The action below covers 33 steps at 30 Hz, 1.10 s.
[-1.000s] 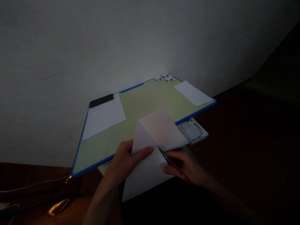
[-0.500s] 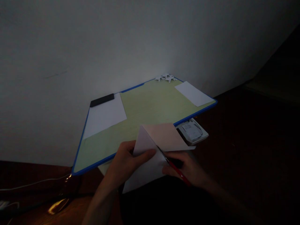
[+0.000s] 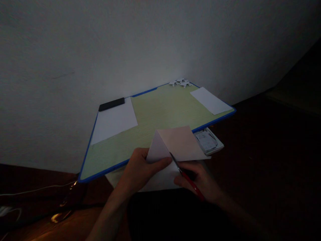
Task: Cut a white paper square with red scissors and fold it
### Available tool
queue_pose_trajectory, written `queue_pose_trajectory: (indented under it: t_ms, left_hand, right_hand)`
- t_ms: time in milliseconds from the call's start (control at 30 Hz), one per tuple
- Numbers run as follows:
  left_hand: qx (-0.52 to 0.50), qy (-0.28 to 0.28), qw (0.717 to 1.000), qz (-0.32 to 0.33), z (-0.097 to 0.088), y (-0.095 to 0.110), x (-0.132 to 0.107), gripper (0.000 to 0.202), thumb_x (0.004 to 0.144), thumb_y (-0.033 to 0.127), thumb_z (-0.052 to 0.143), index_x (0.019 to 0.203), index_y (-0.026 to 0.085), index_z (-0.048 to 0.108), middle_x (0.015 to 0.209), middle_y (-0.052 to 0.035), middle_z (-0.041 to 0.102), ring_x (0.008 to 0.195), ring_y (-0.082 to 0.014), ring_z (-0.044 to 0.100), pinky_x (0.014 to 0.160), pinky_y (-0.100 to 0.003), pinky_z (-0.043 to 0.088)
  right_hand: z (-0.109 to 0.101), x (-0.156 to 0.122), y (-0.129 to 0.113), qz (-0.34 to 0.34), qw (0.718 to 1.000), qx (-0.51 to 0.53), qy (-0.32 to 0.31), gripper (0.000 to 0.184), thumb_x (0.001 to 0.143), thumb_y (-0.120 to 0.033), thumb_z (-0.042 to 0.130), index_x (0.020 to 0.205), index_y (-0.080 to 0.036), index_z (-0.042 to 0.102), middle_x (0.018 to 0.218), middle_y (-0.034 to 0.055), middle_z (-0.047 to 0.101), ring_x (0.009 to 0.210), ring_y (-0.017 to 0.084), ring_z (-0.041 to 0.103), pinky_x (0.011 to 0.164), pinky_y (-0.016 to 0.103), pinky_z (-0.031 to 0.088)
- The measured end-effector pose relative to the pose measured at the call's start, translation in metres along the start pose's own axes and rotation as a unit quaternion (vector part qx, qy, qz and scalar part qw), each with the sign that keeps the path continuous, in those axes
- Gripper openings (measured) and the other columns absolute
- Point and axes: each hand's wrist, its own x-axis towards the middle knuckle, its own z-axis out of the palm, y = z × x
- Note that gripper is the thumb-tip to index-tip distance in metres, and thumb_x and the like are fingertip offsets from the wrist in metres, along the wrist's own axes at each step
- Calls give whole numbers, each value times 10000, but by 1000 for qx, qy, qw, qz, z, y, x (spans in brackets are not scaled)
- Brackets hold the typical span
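A folded sheet of paper (image 3: pixel 184 142) is held up before the table's near edge, its upper flap turned to the right. My left hand (image 3: pixel 145 170) grips its left part, thumb lying on top. In my right hand (image 3: pixel 200 180) is a pair of red-handled scissors (image 3: pixel 192 184), fingers closed round the handles. The blades meet the paper along the fold, close to my left thumb; their tips are partly hidden by the paper.
The small green table (image 3: pixel 160 107) has a blue rim and stands against a wall. A white sheet (image 3: pixel 115 120) lies at its left under a dark flat object (image 3: pixel 111 104). Cut paper pieces (image 3: pixel 180 82) and another sheet (image 3: pixel 210 100) lie right. An open drawer (image 3: pixel 209 140) juts out below.
The paper has shifted slightly right and up in my left hand, and its lower part shows less. The scissors stay in my right hand at the fold. The view has moved a little.
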Motion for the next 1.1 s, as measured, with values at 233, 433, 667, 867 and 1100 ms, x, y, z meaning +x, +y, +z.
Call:
queue_pose_trajectory:
  t_ms: [233, 433, 667, 867, 1100]
  left_hand:
    - [21, 1, 1000, 10, -1, 0, 0, 375, 789, 504, 815, 707, 141, 779, 666, -36, 697, 567, -151, 563, 474, -228, 401]
    - [32, -4, 999, 22, -3, 2, 4, 396, 784, 487, 807, 616, 140, 715, 581, -2, 598, 526, -119, 468, 464, -227, 312]
    - [12, -18, 1000, 8, -4, 1, 6, 378, 759, 482, 815, 636, 134, 731, 602, -9, 624, 538, -121, 493, 487, -230, 346]
    - [7, -20, 1000, -2, -3, -2, 6, 391, 735, 496, 818, 642, 126, 729, 622, -23, 640, 551, -130, 507, 485, -233, 347]
    - [15, -14, 1000, -8, -4, -4, 8, 406, 737, 510, 820, 679, 115, 751, 647, -28, 668, 565, -134, 539, 495, -234, 364]
  right_hand:
    - [6, -1, 0, 13, 1000, 8, 18, 356, 922, -442, 801, 1223, -253, 819, 1142, 58, 822, 1086, 271, 735, 1038, 415, 567]
    - [7, -1, 5, -6, 999, -27, 28, 293, 956, -436, 758, 1193, -278, 825, 1168, 55, 812, 1092, 273, 725, 1065, 440, 545]
    - [7, 0, 5, 1, 999, -41, 27, 204, 947, -415, 749, 1033, -243, 819, 919, 26, 779, 813, 206, 688, 826, 341, 582]
    - [11, 0, 0, -4, 997, -70, 37, 194, 948, -378, 738, 854, -210, 756, 763, -12, 673, 662, 147, 555, 661, 281, 496]
    - [11, 1, -1, -12, 996, -71, 45, 211, 955, -358, 730, 808, -207, 720, 713, -33, 605, 633, 131, 492, 614, 266, 440]
